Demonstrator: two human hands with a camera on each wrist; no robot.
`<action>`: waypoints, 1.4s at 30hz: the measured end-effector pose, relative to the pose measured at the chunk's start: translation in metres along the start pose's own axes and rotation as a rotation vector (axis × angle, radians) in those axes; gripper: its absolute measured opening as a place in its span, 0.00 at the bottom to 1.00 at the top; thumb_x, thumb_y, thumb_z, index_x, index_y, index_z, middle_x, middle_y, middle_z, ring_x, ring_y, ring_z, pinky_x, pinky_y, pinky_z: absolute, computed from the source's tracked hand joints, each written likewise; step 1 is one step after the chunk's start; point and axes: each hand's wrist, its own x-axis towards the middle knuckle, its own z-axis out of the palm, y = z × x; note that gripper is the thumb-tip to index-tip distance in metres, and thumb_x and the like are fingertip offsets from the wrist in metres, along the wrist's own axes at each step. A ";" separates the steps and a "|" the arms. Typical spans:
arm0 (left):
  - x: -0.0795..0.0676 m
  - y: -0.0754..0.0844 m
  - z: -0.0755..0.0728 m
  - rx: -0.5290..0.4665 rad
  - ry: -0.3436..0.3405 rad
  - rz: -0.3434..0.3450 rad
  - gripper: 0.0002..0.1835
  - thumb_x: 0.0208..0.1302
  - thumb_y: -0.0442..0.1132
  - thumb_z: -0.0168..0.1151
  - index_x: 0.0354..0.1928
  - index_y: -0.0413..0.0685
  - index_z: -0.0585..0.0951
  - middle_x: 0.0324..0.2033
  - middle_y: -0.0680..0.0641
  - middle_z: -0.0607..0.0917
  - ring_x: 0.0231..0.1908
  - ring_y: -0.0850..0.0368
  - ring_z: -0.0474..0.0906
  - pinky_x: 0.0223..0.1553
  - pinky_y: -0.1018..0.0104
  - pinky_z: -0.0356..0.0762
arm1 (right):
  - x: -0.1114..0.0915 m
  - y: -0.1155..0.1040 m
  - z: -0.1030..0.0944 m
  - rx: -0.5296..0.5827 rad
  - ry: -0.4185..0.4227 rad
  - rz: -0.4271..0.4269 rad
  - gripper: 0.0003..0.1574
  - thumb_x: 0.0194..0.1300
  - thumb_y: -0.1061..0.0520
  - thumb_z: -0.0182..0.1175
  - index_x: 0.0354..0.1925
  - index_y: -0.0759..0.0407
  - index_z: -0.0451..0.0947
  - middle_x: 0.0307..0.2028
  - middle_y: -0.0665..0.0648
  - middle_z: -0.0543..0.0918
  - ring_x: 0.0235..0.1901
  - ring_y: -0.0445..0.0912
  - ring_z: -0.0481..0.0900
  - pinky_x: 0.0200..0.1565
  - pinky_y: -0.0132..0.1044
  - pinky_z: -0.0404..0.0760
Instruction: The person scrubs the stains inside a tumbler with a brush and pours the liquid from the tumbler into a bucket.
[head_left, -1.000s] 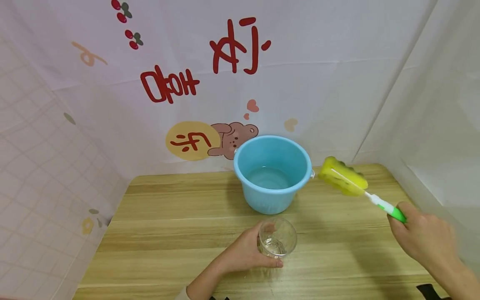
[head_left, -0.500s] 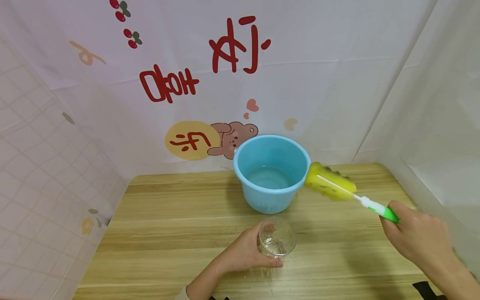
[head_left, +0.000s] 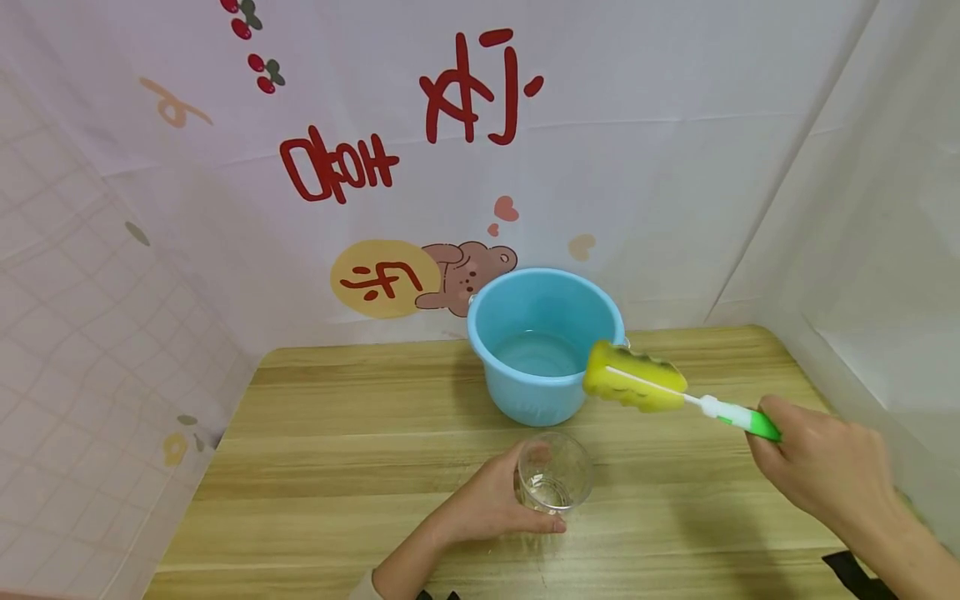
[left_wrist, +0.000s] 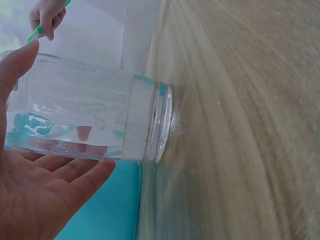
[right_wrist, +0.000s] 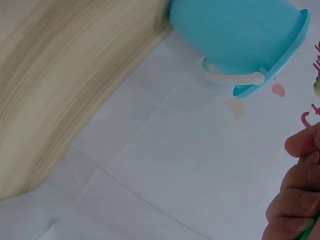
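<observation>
Near the blue bucket (head_left: 534, 402), my left hand (head_left: 497, 503) grips a clear glass (head_left: 564, 477); my right hand (head_left: 831, 460) grasps a sponge brush (head_left: 669, 392).

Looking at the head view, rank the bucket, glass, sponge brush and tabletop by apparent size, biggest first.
1. Tabletop
2. Bucket
3. Sponge brush and glass: the brush is longer, but areas look too close to rank.

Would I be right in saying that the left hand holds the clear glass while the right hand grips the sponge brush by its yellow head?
Not quite: the head view shows the right hand gripping the sponge brush by its green and white handle, with the yellow head at the opposite end. The left hand does hold the clear glass.
</observation>
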 end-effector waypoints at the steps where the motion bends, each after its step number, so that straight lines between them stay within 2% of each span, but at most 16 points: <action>1: 0.000 0.000 0.000 -0.002 0.000 0.000 0.47 0.40 0.59 0.76 0.63 0.57 0.66 0.58 0.51 0.73 0.56 0.57 0.71 0.54 0.66 0.70 | 0.001 0.000 0.000 -0.001 0.000 -0.008 0.17 0.60 0.45 0.32 0.16 0.44 0.51 0.13 0.40 0.45 0.13 0.35 0.41 0.11 0.30 0.41; 10: -0.001 0.001 -0.001 -0.009 0.004 0.017 0.45 0.40 0.58 0.77 0.62 0.64 0.65 0.58 0.50 0.74 0.57 0.54 0.71 0.56 0.62 0.70 | 0.006 -0.008 -0.002 -0.023 0.002 -0.075 0.17 0.60 0.45 0.32 0.17 0.44 0.57 0.13 0.38 0.46 0.12 0.35 0.43 0.11 0.30 0.42; 15: 0.000 0.001 -0.001 0.002 0.002 0.027 0.45 0.40 0.58 0.77 0.62 0.61 0.66 0.57 0.51 0.74 0.58 0.53 0.70 0.57 0.59 0.70 | 0.009 -0.011 -0.002 -0.033 0.013 -0.124 0.19 0.61 0.45 0.32 0.19 0.46 0.63 0.13 0.37 0.48 0.12 0.34 0.44 0.11 0.28 0.42; 19: 0.001 0.001 -0.001 0.028 0.001 0.021 0.46 0.41 0.60 0.75 0.63 0.57 0.66 0.57 0.53 0.75 0.58 0.57 0.69 0.57 0.58 0.69 | 0.013 -0.013 -0.003 -0.036 0.019 -0.163 0.20 0.63 0.45 0.33 0.20 0.46 0.64 0.13 0.37 0.50 0.13 0.35 0.45 0.12 0.27 0.43; 23: 0.001 0.001 -0.001 0.044 -0.004 0.010 0.45 0.41 0.61 0.75 0.63 0.59 0.67 0.57 0.55 0.74 0.58 0.59 0.68 0.57 0.60 0.68 | 0.018 -0.015 -0.004 -0.034 0.024 -0.217 0.21 0.63 0.45 0.33 0.22 0.48 0.68 0.13 0.37 0.54 0.14 0.35 0.46 0.12 0.26 0.44; 30: 0.003 0.002 -0.002 0.017 -0.010 0.040 0.44 0.42 0.59 0.75 0.63 0.70 0.64 0.56 0.59 0.74 0.58 0.56 0.68 0.58 0.56 0.67 | 0.030 -0.021 -0.006 -0.020 0.095 -0.309 0.18 0.60 0.51 0.34 0.20 0.52 0.66 0.14 0.39 0.54 0.15 0.36 0.46 0.15 0.27 0.44; 33: 0.003 0.003 -0.002 -0.003 -0.017 0.060 0.44 0.43 0.57 0.75 0.64 0.71 0.63 0.56 0.61 0.74 0.59 0.56 0.68 0.59 0.53 0.66 | 0.035 -0.024 -0.007 -0.003 0.112 -0.328 0.18 0.59 0.52 0.34 0.19 0.53 0.66 0.15 0.40 0.54 0.15 0.36 0.46 0.16 0.27 0.44; 38: 0.004 0.003 -0.001 -0.010 -0.020 0.087 0.45 0.44 0.54 0.76 0.65 0.70 0.62 0.56 0.62 0.74 0.57 0.62 0.68 0.59 0.54 0.66 | 0.042 -0.030 -0.009 0.013 0.129 -0.361 0.17 0.57 0.55 0.33 0.18 0.53 0.64 0.16 0.40 0.51 0.16 0.35 0.44 0.18 0.27 0.42; 42: 0.004 0.003 -0.001 -0.011 -0.023 0.091 0.46 0.43 0.52 0.77 0.65 0.71 0.62 0.55 0.63 0.74 0.57 0.64 0.68 0.60 0.56 0.66 | 0.047 -0.033 -0.011 0.021 0.115 -0.390 0.16 0.57 0.55 0.33 0.18 0.53 0.63 0.16 0.40 0.50 0.16 0.35 0.44 0.19 0.27 0.42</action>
